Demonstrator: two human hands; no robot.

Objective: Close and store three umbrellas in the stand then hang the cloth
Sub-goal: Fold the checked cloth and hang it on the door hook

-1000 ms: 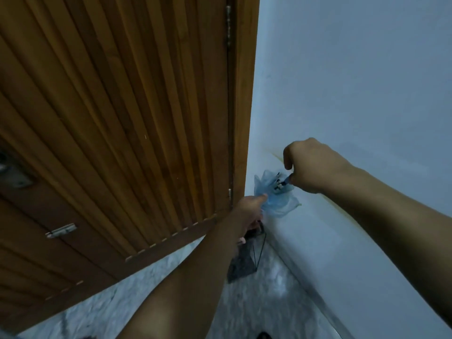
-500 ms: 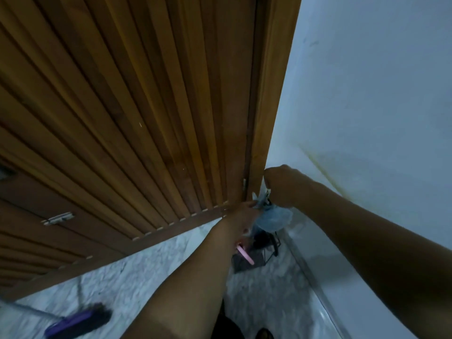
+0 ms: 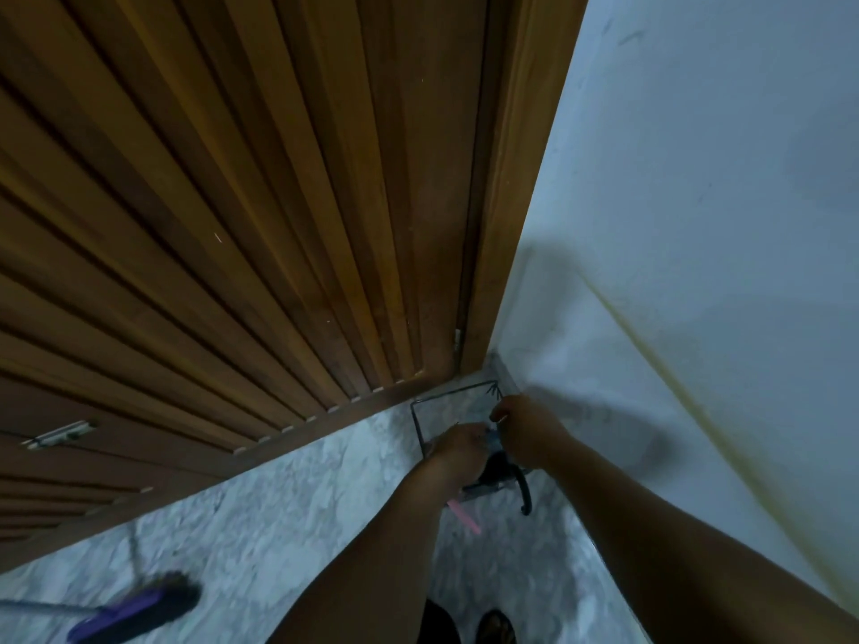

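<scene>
A dim corner is seen from above, where a slatted wooden door (image 3: 260, 216) on the left meets a pale blue wall (image 3: 697, 188) on the right, over a grey marbled floor (image 3: 260, 518). Two bare forearms reach down from the lower edge towards the corner. The left hand (image 3: 458, 450) and the right hand (image 3: 527, 432) are brought close together, almost touching, above a black wire umbrella stand (image 3: 420, 427) set on the floor in the corner. Between the two hands a small scrap of pale blue cloth (image 3: 492, 440) is visible, apparently pinched from both sides by curled fingers, though most of the cloth is hidden and the grip is blurred. Just below the hands, inside the stand, dark folded umbrellas are gathered; a black curved umbrella handle (image 3: 524, 495) hooks out to the right and a pink umbrella handle (image 3: 464, 517) sticks out lower down, partly covered by the left forearm. How many umbrellas are stored cannot be told. On the floor at the lower left a broom with a purple head (image 3: 135, 608) is lying, blurred. The toe of a dark shoe (image 3: 497, 627) is seen at the bottom edge.
</scene>
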